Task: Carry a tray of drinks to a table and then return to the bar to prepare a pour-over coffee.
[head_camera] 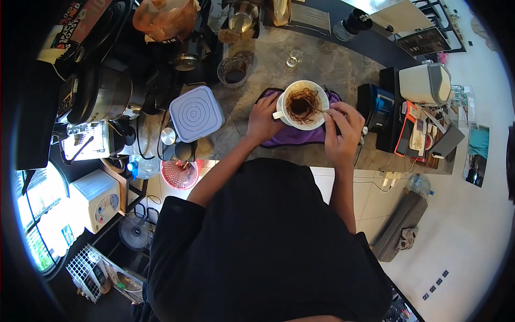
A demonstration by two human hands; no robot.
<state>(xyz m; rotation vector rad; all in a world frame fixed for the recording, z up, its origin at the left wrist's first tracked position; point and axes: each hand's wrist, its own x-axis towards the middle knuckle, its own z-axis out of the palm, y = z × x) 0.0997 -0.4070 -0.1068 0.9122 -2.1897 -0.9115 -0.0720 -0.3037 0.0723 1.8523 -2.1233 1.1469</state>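
Observation:
A white cup [324, 96] stands in front of me with dark brown sauce streaked over its inner wall and pooled at the bottom. Its handle points left, and part of a white saucer [280, 105] shows beneath it. My left hand [263, 120] grips the saucer's left side, next to the handle. In my right hand [345, 131] is the end of a thin metal stirrer [320, 110], whose other end reaches into the sauce. A purple cloth [295, 137] lies under the cup and saucer.
On the stone counter [273, 44] are a small glass [294, 58], a glass with dark liquid [233, 74] and a lidded lavender container [196, 114]. A coffee grinder [187, 56] stands at the back left. To the right are a card terminal [380, 105] and a white printer [424, 84].

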